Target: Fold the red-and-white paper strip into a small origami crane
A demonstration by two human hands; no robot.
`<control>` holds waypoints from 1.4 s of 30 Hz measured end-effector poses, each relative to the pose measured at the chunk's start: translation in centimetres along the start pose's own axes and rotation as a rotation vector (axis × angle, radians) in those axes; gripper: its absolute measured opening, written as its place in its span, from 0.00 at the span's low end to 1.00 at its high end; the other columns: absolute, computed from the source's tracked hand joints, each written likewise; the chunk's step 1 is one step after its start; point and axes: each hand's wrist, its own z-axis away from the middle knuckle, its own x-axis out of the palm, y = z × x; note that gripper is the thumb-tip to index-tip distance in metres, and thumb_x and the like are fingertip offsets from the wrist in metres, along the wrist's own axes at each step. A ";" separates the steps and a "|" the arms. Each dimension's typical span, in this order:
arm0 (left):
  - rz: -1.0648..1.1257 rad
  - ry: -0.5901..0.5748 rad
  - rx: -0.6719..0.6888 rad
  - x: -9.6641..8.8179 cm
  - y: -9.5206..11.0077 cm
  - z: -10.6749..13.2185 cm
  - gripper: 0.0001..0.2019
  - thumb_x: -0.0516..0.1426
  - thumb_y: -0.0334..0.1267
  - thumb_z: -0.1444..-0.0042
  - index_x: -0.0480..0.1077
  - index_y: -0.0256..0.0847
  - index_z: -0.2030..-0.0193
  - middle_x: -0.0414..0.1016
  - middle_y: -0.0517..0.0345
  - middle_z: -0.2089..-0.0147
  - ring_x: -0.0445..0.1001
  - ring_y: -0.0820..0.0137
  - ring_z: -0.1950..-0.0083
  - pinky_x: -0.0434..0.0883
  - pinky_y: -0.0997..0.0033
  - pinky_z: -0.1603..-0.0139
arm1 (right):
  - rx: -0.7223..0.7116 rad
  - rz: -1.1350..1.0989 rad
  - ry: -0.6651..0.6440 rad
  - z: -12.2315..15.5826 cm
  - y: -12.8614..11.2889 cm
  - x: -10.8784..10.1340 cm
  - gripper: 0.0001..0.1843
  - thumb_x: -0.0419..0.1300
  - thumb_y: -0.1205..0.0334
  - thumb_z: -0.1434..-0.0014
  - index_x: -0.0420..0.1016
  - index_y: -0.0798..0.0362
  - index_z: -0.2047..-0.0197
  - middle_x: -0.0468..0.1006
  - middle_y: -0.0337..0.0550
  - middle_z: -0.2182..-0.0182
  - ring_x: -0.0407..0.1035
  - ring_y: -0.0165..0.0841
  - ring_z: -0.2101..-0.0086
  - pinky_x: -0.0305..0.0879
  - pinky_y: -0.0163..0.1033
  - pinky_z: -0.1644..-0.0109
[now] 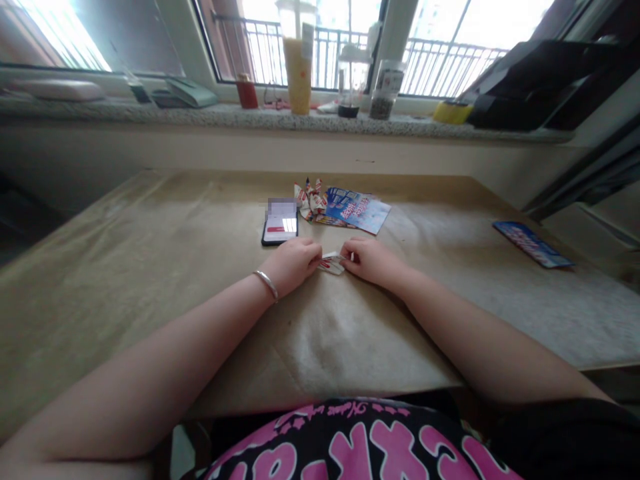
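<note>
A small white paper piece with red print (331, 263) lies low over the table between my two hands. My left hand (295, 262), with a silver bangle at the wrist, pinches its left end. Thumb and fingers of my right hand (373, 260) close on its right end. Just beyond my left hand lies a phone (281, 223) with a lit screen. Behind the paper piece sits a folded paper figure (311, 200) in white, red and dark blue. Touching it on the right are fanned blue printed booklets (357, 210).
Another blue printed booklet (533, 245) lies near the right side of the table (200, 267). Along the granite windowsill (190, 119) stand a tall cup with yellow contents (299, 73), a red-capped container (247, 91), clear containers (386, 90), yellow tape (451, 112) and a black object (530, 87).
</note>
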 end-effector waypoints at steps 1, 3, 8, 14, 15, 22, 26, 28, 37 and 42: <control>-0.006 -0.012 -0.005 -0.1 0.0 0.0 0.07 0.51 0.32 0.45 0.70 0.37 0.69 0.70 0.54 0.68 0.67 0.69 0.66 0.63 0.72 0.65 | 0.004 0.017 -0.016 0.0 0.1 -0.1 0.05 0.56 0.63 0.46 0.71 0.53 0.69 0.73 0.40 0.70 0.63 0.27 0.73 0.53 0.31 0.70; -0.016 -0.036 -0.008 -0.3 0.0 0.0 0.08 0.51 0.31 0.46 0.71 0.37 0.67 0.70 0.54 0.68 0.68 0.69 0.67 0.63 0.72 0.65 | 0.010 0.055 -0.035 0.0 0.1 -0.3 0.05 0.55 0.63 0.46 0.72 0.53 0.68 0.74 0.41 0.69 0.63 0.27 0.72 0.53 0.31 0.70; -0.029 -0.076 -0.015 -0.8 -0.1 0.0 0.10 0.49 0.30 0.46 0.72 0.38 0.66 0.71 0.55 0.67 0.68 0.71 0.68 0.63 0.73 0.65 | 0.026 0.099 -0.041 0.1 0.1 -0.5 0.07 0.55 0.61 0.45 0.73 0.51 0.67 0.75 0.40 0.67 0.65 0.28 0.71 0.53 0.31 0.70; -0.067 -0.098 -0.012 -1.0 -0.5 0.1 0.09 0.50 0.32 0.46 0.71 0.39 0.67 0.70 0.55 0.68 0.68 0.71 0.68 0.63 0.73 0.66 | 0.116 0.120 -0.111 0.1 0.3 -0.9 0.07 0.55 0.60 0.47 0.73 0.51 0.69 0.77 0.40 0.68 0.67 0.29 0.70 0.55 0.32 0.70; -0.078 -0.100 -0.011 -1.0 -0.5 0.2 0.09 0.49 0.32 0.46 0.71 0.39 0.67 0.70 0.55 0.68 0.69 0.71 0.68 0.63 0.73 0.66 | 0.117 0.130 -0.117 0.1 0.3 -1.0 0.07 0.55 0.60 0.47 0.73 0.51 0.69 0.77 0.40 0.68 0.67 0.29 0.70 0.55 0.32 0.70; -0.090 -0.086 -0.067 -1.2 -0.4 0.4 0.09 0.49 0.36 0.45 0.71 0.41 0.67 0.72 0.56 0.67 0.69 0.69 0.68 0.61 0.72 0.70 | 0.078 0.146 -0.066 0.4 0.2 -0.7 0.06 0.54 0.61 0.46 0.71 0.52 0.70 0.76 0.41 0.67 0.66 0.29 0.70 0.53 0.33 0.70; 0.021 -0.035 -0.036 -0.7 -0.5 0.3 0.09 0.49 0.30 0.47 0.68 0.40 0.61 0.71 0.57 0.68 0.68 0.70 0.68 0.61 0.73 0.69 | 0.019 0.104 -0.004 0.5 0.3 -0.4 0.05 0.55 0.61 0.45 0.71 0.52 0.69 0.74 0.41 0.67 0.66 0.29 0.69 0.54 0.33 0.69; 0.019 -0.023 0.055 -0.3 -0.5 0.3 0.09 0.49 0.28 0.48 0.67 0.39 0.62 0.70 0.56 0.67 0.67 0.69 0.66 0.62 0.73 0.67 | -0.016 0.091 0.016 0.5 0.1 -0.3 0.07 0.55 0.59 0.44 0.72 0.52 0.68 0.73 0.42 0.66 0.65 0.28 0.70 0.54 0.33 0.69; 0.112 0.017 0.175 0.4 -0.8 0.4 0.07 0.53 0.36 0.45 0.69 0.37 0.63 0.68 0.53 0.62 0.66 0.68 0.62 0.65 0.71 0.60 | 0.049 -0.077 0.070 0.2 0.3 0.1 0.08 0.57 0.59 0.45 0.75 0.53 0.70 0.73 0.41 0.71 0.64 0.27 0.72 0.56 0.32 0.68; 0.285 0.093 0.148 0.7 -1.2 0.4 0.06 0.56 0.37 0.47 0.68 0.37 0.64 0.67 0.53 0.60 0.67 0.71 0.61 0.66 0.73 0.60 | 0.193 -0.309 0.123 0.1 0.4 0.4 0.08 0.60 0.57 0.49 0.76 0.52 0.68 0.75 0.38 0.75 0.64 0.26 0.74 0.57 0.32 0.71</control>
